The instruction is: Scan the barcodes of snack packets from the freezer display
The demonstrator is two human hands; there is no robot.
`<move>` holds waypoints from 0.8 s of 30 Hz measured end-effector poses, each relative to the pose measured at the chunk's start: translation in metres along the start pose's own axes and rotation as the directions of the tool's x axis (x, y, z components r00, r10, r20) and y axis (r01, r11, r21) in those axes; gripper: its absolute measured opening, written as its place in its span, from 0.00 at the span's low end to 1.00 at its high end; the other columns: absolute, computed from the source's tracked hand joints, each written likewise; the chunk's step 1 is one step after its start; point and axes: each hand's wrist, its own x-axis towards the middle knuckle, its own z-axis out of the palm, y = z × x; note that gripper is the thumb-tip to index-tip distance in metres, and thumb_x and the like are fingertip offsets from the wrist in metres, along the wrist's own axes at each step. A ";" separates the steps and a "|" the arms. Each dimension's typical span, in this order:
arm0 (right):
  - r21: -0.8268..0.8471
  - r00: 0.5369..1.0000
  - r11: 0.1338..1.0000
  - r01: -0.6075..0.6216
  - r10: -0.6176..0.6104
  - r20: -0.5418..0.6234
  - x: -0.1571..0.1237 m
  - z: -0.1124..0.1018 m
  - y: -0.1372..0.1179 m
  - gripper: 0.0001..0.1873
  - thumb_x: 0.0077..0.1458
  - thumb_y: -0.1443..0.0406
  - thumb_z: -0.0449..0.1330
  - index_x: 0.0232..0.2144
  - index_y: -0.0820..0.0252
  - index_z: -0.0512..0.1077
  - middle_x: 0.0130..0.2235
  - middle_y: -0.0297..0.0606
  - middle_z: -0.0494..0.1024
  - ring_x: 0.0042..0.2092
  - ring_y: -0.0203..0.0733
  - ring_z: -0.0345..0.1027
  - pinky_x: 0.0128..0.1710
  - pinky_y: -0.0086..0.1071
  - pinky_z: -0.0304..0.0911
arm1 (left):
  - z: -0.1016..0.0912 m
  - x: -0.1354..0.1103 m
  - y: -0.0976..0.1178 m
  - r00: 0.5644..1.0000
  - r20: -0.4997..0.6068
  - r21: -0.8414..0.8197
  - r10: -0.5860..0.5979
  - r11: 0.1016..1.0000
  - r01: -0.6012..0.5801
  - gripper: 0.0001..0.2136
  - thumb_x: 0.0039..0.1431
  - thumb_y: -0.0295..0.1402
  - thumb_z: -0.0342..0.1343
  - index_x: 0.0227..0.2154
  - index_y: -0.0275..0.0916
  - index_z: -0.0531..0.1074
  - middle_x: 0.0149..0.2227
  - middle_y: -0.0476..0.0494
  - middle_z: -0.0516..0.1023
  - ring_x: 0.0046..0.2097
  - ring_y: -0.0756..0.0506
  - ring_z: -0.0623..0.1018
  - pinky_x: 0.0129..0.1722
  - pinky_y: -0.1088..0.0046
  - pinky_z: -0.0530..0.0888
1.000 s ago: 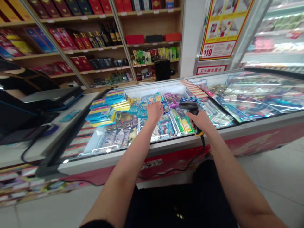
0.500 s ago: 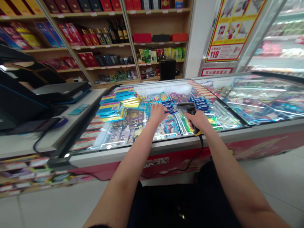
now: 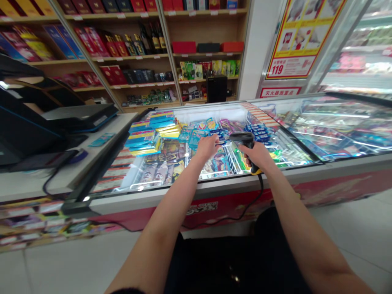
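Note:
My right hand (image 3: 257, 156) is wrapped around the handle of a black barcode scanner (image 3: 241, 137) with a yellow-trimmed base, its head turned left toward my other hand. My left hand (image 3: 208, 147) is closed at the near edge of a dark blue snack packet (image 3: 221, 133), just left of the scanner head; the fingertips are partly hidden. Light blue packets (image 3: 193, 136) lie beside and beyond that hand. Under both hands is the glass top of a chest freezer (image 3: 171, 192), with packets in wire baskets showing through. A stack of dark blue packets (image 3: 259, 133) sits right of the scanner.
Blue and yellow packets (image 3: 147, 139) are piled on the freezer's left part. A counter (image 3: 94, 153) with a dark machine stands at left. The scanner's black cable (image 3: 245, 208) hangs down the freezer's front. Shelves (image 3: 134, 59) of boxes and bottles line the back.
My left hand has shifted slightly right, closer to the scanner head. My right hand and the scanner keep nearly the same place; the view has moved a little.

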 end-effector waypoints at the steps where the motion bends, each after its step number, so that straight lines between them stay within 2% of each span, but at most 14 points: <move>1: 0.001 1.000 1.000 0.001 -0.001 0.000 0.000 0.000 0.000 0.13 0.51 0.59 0.65 0.25 0.58 0.65 0.19 0.33 0.71 0.15 0.36 0.64 0.13 0.28 0.61 | 0.000 0.001 0.000 1.000 -0.022 -0.023 -0.020 1.000 0.020 0.07 0.58 0.34 0.61 0.38 0.43 0.71 0.39 0.44 0.81 0.44 0.41 0.79 0.49 0.65 0.68; 6: -0.011 1.000 1.000 0.017 -0.017 -0.001 -0.001 -0.001 0.000 0.14 0.52 0.59 0.65 0.25 0.59 0.65 0.20 0.34 0.72 0.16 0.37 0.66 0.13 0.28 0.61 | 0.000 0.005 -0.003 0.989 -0.092 -0.140 -0.119 0.984 0.105 0.07 0.58 0.36 0.61 0.38 0.44 0.70 0.39 0.46 0.81 0.43 0.44 0.79 0.43 0.70 0.70; 11: -0.037 1.000 0.999 0.014 -0.014 0.007 -0.003 -0.002 0.000 0.13 0.52 0.59 0.64 0.26 0.59 0.65 0.19 0.34 0.72 0.16 0.38 0.66 0.14 0.29 0.62 | 0.000 0.005 -0.005 0.974 -0.124 -0.181 -0.191 0.969 0.167 0.06 0.59 0.38 0.59 0.36 0.45 0.70 0.39 0.48 0.80 0.43 0.44 0.78 0.43 0.70 0.70; 17: -0.047 0.999 0.998 0.039 -0.039 0.000 -0.002 -0.004 0.006 0.14 0.52 0.57 0.64 0.26 0.60 0.66 0.21 0.36 0.73 0.17 0.38 0.68 0.14 0.28 0.62 | 0.002 0.006 -0.007 0.971 -0.141 -0.195 -0.193 0.967 0.164 0.05 0.59 0.36 0.60 0.35 0.44 0.69 0.37 0.48 0.80 0.43 0.44 0.78 0.46 0.68 0.69; 24: -0.111 0.999 0.993 0.036 -0.036 0.005 -0.004 -0.006 0.003 0.14 0.54 0.58 0.62 0.23 0.60 0.66 0.18 0.36 0.72 0.17 0.39 0.68 0.14 0.28 0.63 | 0.003 0.008 -0.008 0.969 -0.133 -0.190 -0.209 0.965 0.182 0.05 0.59 0.36 0.59 0.34 0.43 0.69 0.38 0.48 0.80 0.43 0.44 0.77 0.48 0.68 0.68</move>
